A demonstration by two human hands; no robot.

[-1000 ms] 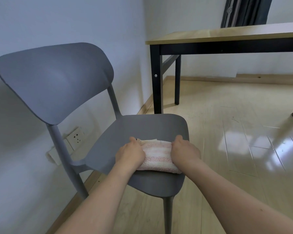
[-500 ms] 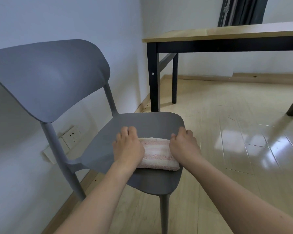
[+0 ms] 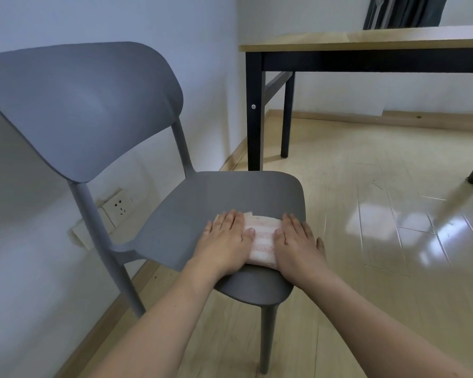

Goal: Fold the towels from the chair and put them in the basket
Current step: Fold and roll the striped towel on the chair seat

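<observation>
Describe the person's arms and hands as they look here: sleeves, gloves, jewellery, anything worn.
Both forearms are bare right up to the bottom edge of the head view, so no sleeve shows. The left hand and right hand wear no gloves, and no ring, watch or bracelet is visible on the fingers or wrists. The fingernails look short and plain. Nothing is marked or strapped on either arm.

Both bare forearms reach forward, side by side. The left hand (image 3: 225, 241) lies palm down with fingers straight and close together, thumb pointing inward. The right hand (image 3: 298, 241) lies just beside it, likewise flat, fingers extended forward, pressing downward.
</observation>
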